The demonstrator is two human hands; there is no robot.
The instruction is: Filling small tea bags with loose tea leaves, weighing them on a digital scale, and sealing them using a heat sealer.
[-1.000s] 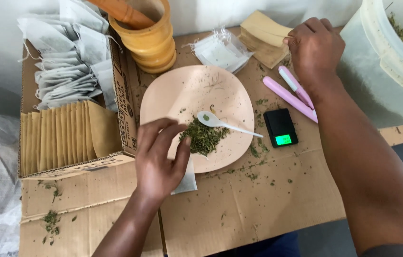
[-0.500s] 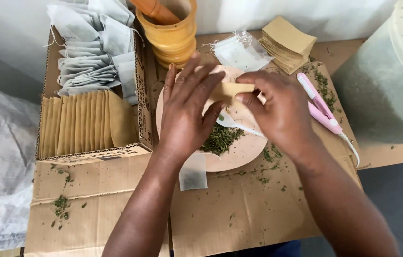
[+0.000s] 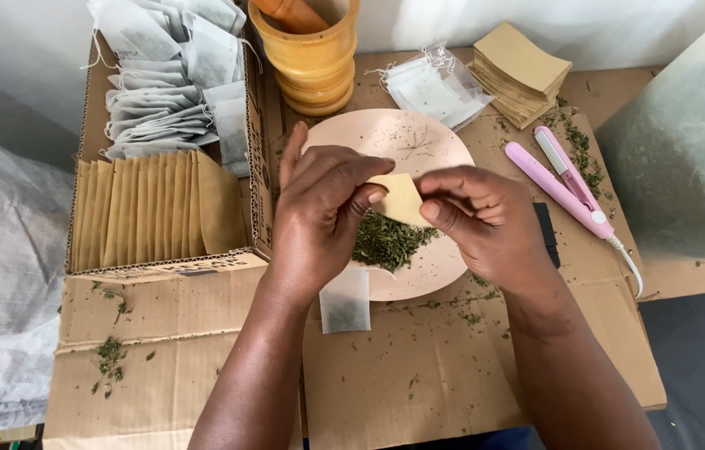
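Observation:
Both hands meet over a pale pink plate [image 3: 419, 142] that carries a heap of dried green herb [image 3: 390, 242]. My left hand [image 3: 319, 212] and my right hand [image 3: 485, 221] pinch a small tan paper envelope [image 3: 400, 198] between their fingertips, just above the herb. A filled white tea bag [image 3: 346, 302] lies on the cardboard at the plate's near edge, partly under my left wrist. The scale and spoon are mostly hidden behind my right hand.
A cardboard box [image 3: 165, 258] at left holds upright tan envelopes [image 3: 148, 212] and white tea bags [image 3: 173, 92]. Behind the plate: a wooden mortar [image 3: 306, 62], a packet of empty bags [image 3: 431, 87], a stack of tan envelopes [image 3: 519, 75]. A pink heat sealer [image 3: 569, 179] lies right, beside a big tub [image 3: 685, 167].
My right hand came back from the envelope stack with one envelope, and my left hand rose from the plate to meet it. Both now hold the envelope, lower over the herb.

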